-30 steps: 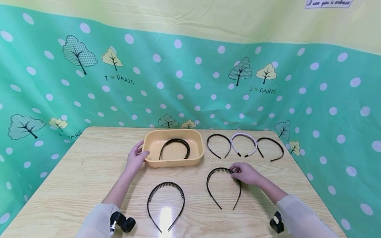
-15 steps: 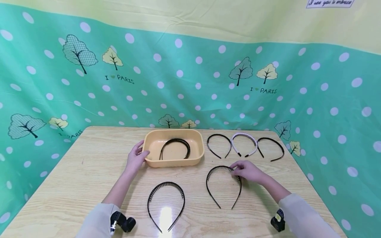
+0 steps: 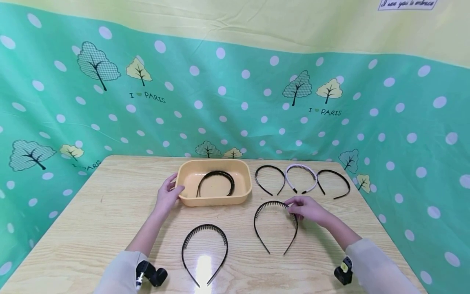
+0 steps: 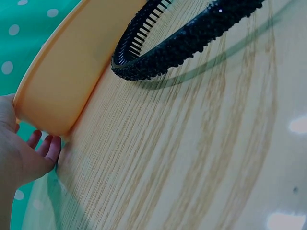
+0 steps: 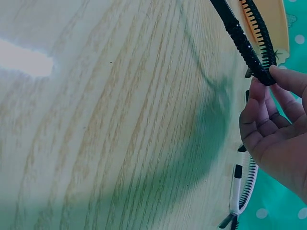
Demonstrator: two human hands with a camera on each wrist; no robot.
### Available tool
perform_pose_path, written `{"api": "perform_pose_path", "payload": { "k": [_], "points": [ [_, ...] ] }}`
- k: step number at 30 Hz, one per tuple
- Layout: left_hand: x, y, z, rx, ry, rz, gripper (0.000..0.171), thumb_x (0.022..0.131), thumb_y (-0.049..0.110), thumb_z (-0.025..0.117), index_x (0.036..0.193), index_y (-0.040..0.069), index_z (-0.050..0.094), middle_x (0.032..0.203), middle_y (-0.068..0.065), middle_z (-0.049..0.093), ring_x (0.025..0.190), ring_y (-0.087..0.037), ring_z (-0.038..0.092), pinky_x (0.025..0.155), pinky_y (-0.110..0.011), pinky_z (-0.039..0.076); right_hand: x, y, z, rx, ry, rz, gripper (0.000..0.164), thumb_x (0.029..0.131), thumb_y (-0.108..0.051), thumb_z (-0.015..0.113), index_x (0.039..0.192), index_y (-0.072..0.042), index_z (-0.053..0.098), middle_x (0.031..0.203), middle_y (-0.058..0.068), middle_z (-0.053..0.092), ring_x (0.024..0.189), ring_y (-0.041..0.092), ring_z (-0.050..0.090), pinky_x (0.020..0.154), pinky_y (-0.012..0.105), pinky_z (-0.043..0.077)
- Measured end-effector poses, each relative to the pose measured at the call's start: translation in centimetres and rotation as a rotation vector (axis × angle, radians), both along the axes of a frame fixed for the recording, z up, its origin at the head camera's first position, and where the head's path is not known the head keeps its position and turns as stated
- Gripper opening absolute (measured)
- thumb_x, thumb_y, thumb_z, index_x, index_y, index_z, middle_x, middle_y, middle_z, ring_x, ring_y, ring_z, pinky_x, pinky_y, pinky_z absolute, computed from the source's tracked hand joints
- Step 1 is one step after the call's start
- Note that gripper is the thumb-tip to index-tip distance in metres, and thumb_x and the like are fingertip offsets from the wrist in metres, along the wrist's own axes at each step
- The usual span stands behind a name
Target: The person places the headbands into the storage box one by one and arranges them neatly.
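Note:
My left hand (image 3: 167, 197) grips the left end of a peach plastic basin (image 3: 214, 201), thumb over the rim and fingers outside below it. Inside the basin lie black headbands (image 3: 217, 173), nested together. With thumb and fingertips, my right hand (image 3: 306, 210) pinches the upper right side of a black toothed headband (image 3: 271, 203). Its arch points away from me and its two ends towards me. The right wrist view shows the pinched band (image 5: 247, 50) has a beaded outer face, raised over the table. Another black toothed headband (image 3: 207, 226) lies at front left.
At back right, right of the basin, a row holds a black headband (image 3: 269, 167), a lilac headband (image 3: 301, 165) and another black headband (image 3: 335, 172). The wooden table (image 3: 92, 228) ends at a green dotted curtain (image 3: 235, 94). Light glares on the table's front.
The right hand has moved slightly away from me, towards the back of the table, carrying the pinched headband with it. The left hand and basin stay in place.

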State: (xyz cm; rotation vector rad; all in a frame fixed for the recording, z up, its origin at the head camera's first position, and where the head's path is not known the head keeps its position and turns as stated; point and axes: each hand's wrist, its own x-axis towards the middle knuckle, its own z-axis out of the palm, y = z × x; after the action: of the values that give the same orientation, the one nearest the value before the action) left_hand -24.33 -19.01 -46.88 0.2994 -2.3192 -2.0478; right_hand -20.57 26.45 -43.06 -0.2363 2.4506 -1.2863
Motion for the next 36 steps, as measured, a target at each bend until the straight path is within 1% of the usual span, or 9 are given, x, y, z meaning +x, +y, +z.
{"api": "perform_pose_path", "payload": {
  "k": [6,11,18,20,23,27,31,33,36],
  "points": [
    [0.0,0.0,0.0,-0.005,0.0,-0.003,0.061,0.091,0.011,0.054,0.147,0.017,0.031,0.135,-0.022,0.046,0.089,-0.003,0.053,0.067,-0.015,0.049,-0.1,-0.1,0.5,-0.015,-0.011,-0.028,0.039,0.089,-0.016,0.06,0.122,0.005,0.055,0.086,0.01,0.06,0.068,0.014,0.051,0.06,0.03,0.049],
    [0.1,-0.1,0.1,-0.002,-0.004,-0.005,0.061,0.091,0.012,0.053,0.147,0.017,0.03,0.136,-0.021,0.045,0.092,-0.006,0.052,0.067,-0.015,0.049,-0.1,-0.3,0.8,-0.037,-0.021,-0.045,0.041,0.089,-0.017,0.061,0.122,0.005,0.055,0.083,0.008,0.059,0.067,0.013,0.051,0.059,0.027,0.048],
    [0.1,0.0,0.2,-0.009,-0.006,-0.01,0.061,0.091,0.012,0.053,0.147,0.018,0.029,0.136,-0.022,0.045,0.102,-0.016,0.053,0.069,-0.015,0.049,-0.1,-0.4,1.0,-0.044,-0.02,-0.057,0.041,0.089,-0.017,0.061,0.123,0.005,0.055,0.081,0.005,0.057,0.067,0.014,0.051,0.06,0.028,0.048],
    [0.1,0.0,0.1,-0.009,-0.004,-0.009,0.061,0.091,0.012,0.053,0.147,0.017,0.03,0.136,-0.022,0.045,0.101,-0.016,0.053,0.068,-0.015,0.05,-0.2,-0.5,1.0,-0.048,-0.017,-0.064,0.041,0.089,-0.017,0.061,0.123,0.005,0.055,0.079,0.004,0.056,0.066,0.014,0.051,0.061,0.029,0.049],
    [0.0,0.0,0.1,-0.007,0.0,-0.005,0.06,0.091,0.011,0.053,0.147,0.017,0.031,0.135,-0.022,0.046,0.097,-0.011,0.053,0.068,-0.015,0.05,-0.3,-0.5,1.1,-0.063,-0.017,-0.07,0.042,0.089,-0.018,0.061,0.124,0.005,0.054,0.078,0.002,0.055,0.066,0.014,0.051,0.062,0.029,0.049],
    [0.0,0.0,0.0,-0.003,0.005,-0.002,0.06,0.091,0.01,0.053,0.146,0.017,0.031,0.134,-0.022,0.047,0.091,-0.005,0.053,0.068,-0.015,0.05,-0.5,-0.5,1.1,-0.078,-0.012,-0.078,0.043,0.089,-0.017,0.06,0.124,0.006,0.053,0.085,0.007,0.061,0.067,0.012,0.051,0.063,0.027,0.049],
    [0.0,0.0,0.0,-0.001,0.004,-0.003,0.06,0.091,0.01,0.053,0.146,0.017,0.032,0.134,-0.021,0.047,0.09,-0.004,0.053,0.067,-0.015,0.049,-0.7,-0.6,1.3,-0.083,0.002,-0.094,0.043,0.089,-0.017,0.06,0.125,0.006,0.053,0.093,0.014,0.065,0.065,0.011,0.052,0.063,0.027,0.049],
    [0.0,0.0,0.0,-0.001,0.004,-0.004,0.06,0.091,0.01,0.053,0.146,0.017,0.032,0.134,-0.022,0.047,0.091,-0.004,0.053,0.068,-0.015,0.049,-0.8,-0.7,1.5,-0.084,0.009,-0.099,0.043,0.089,-0.018,0.06,0.125,0.005,0.053,0.094,0.015,0.066,0.064,0.011,0.052,0.063,0.028,0.049],
    [0.0,0.0,0.0,-0.002,0.004,-0.004,0.06,0.091,0.01,0.053,0.146,0.017,0.032,0.134,-0.022,0.047,0.091,-0.005,0.053,0.068,-0.015,0.049,-0.8,-0.9,1.7,-0.086,0.019,-0.102,0.043,0.089,-0.018,0.06,0.125,0.004,0.053,0.094,0.013,0.066,0.065,0.011,0.053,0.062,0.028,0.049]
  ]
}}
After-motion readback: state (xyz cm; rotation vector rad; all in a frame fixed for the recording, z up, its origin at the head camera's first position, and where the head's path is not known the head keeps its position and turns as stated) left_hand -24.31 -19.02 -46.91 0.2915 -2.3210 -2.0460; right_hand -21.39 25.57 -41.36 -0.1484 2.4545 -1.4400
